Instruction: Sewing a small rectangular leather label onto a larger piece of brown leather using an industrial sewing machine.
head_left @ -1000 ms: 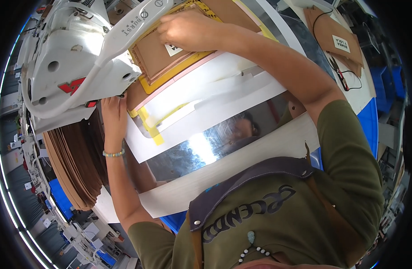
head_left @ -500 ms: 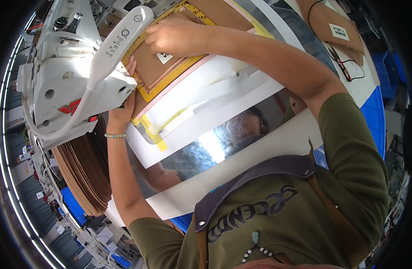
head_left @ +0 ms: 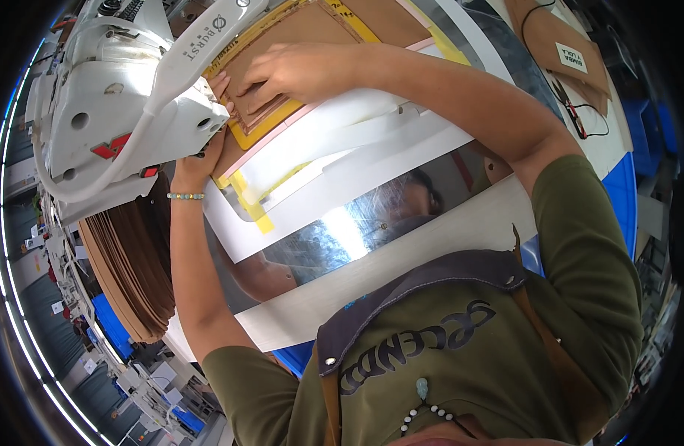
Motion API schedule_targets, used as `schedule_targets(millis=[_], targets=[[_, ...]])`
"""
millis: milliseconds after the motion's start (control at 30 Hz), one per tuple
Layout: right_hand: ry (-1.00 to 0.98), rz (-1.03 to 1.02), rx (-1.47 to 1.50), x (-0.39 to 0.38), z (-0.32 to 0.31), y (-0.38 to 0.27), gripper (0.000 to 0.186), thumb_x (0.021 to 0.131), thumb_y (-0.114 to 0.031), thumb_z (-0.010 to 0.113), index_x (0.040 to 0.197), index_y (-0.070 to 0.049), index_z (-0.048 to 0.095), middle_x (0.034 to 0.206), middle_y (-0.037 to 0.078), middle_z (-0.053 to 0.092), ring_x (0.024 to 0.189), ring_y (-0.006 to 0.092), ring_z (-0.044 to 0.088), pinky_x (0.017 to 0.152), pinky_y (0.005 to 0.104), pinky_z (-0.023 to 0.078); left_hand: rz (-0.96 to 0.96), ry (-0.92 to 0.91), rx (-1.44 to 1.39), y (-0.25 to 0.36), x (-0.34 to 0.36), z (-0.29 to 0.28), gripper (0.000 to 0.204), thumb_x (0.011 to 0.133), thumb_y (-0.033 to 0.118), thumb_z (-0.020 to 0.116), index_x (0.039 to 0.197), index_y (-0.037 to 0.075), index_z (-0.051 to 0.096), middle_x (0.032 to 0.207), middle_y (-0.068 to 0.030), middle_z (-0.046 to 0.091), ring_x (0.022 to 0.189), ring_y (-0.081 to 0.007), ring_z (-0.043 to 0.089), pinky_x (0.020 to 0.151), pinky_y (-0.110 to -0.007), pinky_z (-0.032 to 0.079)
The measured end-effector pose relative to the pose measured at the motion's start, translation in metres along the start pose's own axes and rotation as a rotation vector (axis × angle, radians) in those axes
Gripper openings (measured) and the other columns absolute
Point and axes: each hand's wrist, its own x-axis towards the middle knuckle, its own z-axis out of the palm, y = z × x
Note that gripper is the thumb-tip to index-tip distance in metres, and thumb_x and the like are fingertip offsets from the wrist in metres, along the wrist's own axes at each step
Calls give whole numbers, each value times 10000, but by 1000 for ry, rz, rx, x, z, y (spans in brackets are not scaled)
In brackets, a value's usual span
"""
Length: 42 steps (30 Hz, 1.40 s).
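My right hand (head_left: 305,72) lies palm down on a brown panel (head_left: 256,65), fingers spread and slightly bent, with nothing gripped. A yellow rectangular frame (head_left: 281,128) surrounds the panel. My left hand (head_left: 197,162) reaches up behind the head of a white sewing machine (head_left: 126,111), which hides its middle. Its fingertips (head_left: 221,83) show stretched out at the left side of the frame, resting on or near the panel. Beneath the frame is a larger brown sheet (head_left: 394,22), with pink and yellow tape along its edge.
A white lamp (head_left: 182,63) on a bent arm hangs over the machine. White sheeting (head_left: 372,141) covers part of a shiny metal plate (head_left: 320,245). Brown panels stand in a stack (head_left: 130,267) at left. Snips (head_left: 569,108) and labelled brown pieces (head_left: 557,44) lie at far right.
My right hand has moved slightly down and its fingers have spread from a bunched pose onto the panel. A white label seen under it before is now covered. The view has shifted slightly.
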Motion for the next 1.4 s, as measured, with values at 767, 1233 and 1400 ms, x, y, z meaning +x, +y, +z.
schedule_targets(millis=[767, 1233, 1400], targets=[[18, -61, 42, -1, 7, 3, 457, 871, -5, 695, 1288, -168, 788, 1352, 65, 684, 1302, 256, 601, 1125, 444, 464, 58, -51, 170, -4, 4, -4, 464, 985, 33, 637, 1436, 120, 700, 1510, -32, 664, 1451, -248, 539, 1270, -390, 373], [-16, -37, 5, 5, 5, 5, 493, 893, 23, 656, 1297, -222, 794, 1396, 48, 679, 1292, 267, 616, 1121, 430, 486, -155, 10, -564, -25, 0, -1, 474, 959, 47, 689, 1429, 7, 636, 1474, -125, 673, 1377, -238, 605, 1206, -373, 445], [7, -50, 39, 3, 7, 6, 486, 905, 26, 654, 1299, -221, 794, 1380, 51, 687, 1284, 271, 622, 1121, 432, 484, -404, 52, -1077, -30, 3, 5, 481, 966, 55, 691, 1435, -16, 608, 1463, -143, 675, 1369, -230, 610, 1188, -368, 463]])
